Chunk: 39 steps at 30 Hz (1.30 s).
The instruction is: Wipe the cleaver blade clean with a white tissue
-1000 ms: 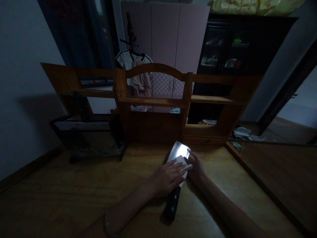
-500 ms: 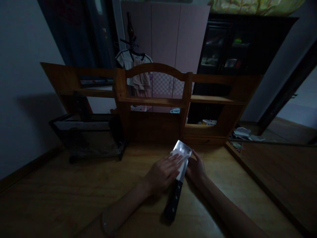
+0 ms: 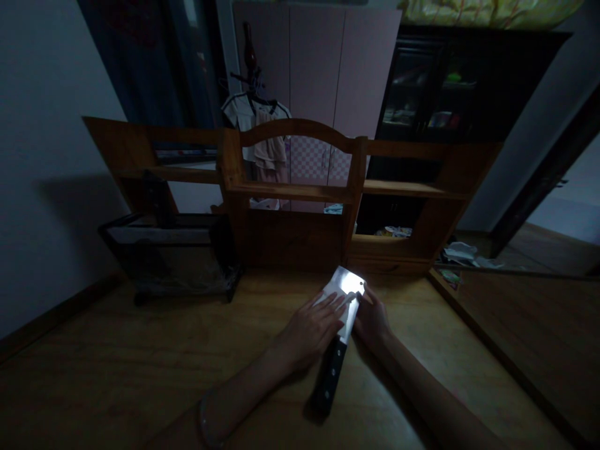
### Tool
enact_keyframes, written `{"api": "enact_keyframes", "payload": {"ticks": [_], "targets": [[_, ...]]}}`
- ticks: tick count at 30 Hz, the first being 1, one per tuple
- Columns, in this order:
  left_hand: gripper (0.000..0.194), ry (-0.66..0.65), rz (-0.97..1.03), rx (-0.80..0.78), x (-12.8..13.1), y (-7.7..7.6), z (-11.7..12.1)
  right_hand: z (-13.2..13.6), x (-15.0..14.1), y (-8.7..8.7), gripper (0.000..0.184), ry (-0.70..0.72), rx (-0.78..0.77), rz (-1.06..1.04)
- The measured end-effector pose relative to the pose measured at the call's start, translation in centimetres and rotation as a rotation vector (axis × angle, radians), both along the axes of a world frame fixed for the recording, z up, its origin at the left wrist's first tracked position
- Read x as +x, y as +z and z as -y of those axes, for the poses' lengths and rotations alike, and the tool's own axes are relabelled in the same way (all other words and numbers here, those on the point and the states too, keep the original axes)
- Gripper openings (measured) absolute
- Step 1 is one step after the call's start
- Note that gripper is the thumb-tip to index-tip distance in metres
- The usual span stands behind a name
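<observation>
A cleaver (image 3: 349, 281) with a shiny wide blade and a black riveted handle (image 3: 332, 375) points away from me over the wooden table. My left hand (image 3: 312, 328) lies across the blade, its fingers pressing a white tissue (image 3: 330, 301) against the metal. Most of the tissue is hidden under those fingers, and its exact kind is hard to make out in the dim light. On the other side, my right hand (image 3: 372, 319) grips the blade by its right edge, thumb near the small hole at the top corner. Neither hand touches the handle.
A wooden shelf unit (image 3: 290, 192) stands along the table's far side. At the left is a dark-framed box (image 3: 173, 262) with clear-looking sides. A raised wooden edge (image 3: 497, 350) runs along the right. Behind are hanging clothes (image 3: 262, 128) and a pink wardrobe (image 3: 314, 69).
My left hand with the tissue has slid slightly down the blade, so more of the shiny top shows. My right hand still grips the blade's edge.
</observation>
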<state>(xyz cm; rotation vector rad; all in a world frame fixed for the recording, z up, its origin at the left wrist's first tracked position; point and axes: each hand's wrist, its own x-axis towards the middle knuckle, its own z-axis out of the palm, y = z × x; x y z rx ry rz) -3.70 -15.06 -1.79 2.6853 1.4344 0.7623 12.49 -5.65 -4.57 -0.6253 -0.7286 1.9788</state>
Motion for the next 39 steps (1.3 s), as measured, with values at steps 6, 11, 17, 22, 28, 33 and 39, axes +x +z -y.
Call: {"api": "enact_keyframes", "payload": {"ticks": [6,11,17,22,28,33,39], "targets": [[0.047,0.033,0.077,0.116,-1.1,0.4,0.0,0.2,-0.3,0.6,0.023,-0.015,-0.080,-0.058],[0.047,-0.233,-0.030,0.114,-0.6,0.7,0.7,0.0,0.1,0.2,0.019,0.020,-0.124,-0.029],[0.046,-0.226,-0.081,0.047,0.1,0.1,0.7,-0.6,0.4,-0.7,0.022,0.051,-0.136,-0.013],[0.042,-0.098,-0.062,0.082,-0.3,0.1,0.5,-0.5,0.2,-0.8,0.021,0.048,-0.120,-0.058],[0.043,0.007,-0.026,0.150,-1.3,-0.4,-0.3,-0.5,-0.1,-0.7,0.016,0.014,-0.117,-0.090],[0.046,-0.140,-0.021,0.183,-1.2,0.3,0.2,-0.3,0.2,-0.3,0.019,0.022,-0.129,-0.065],[0.045,-0.202,-0.090,0.050,0.4,0.6,0.9,0.0,0.5,0.0,0.029,0.069,-0.115,-0.029]]}}
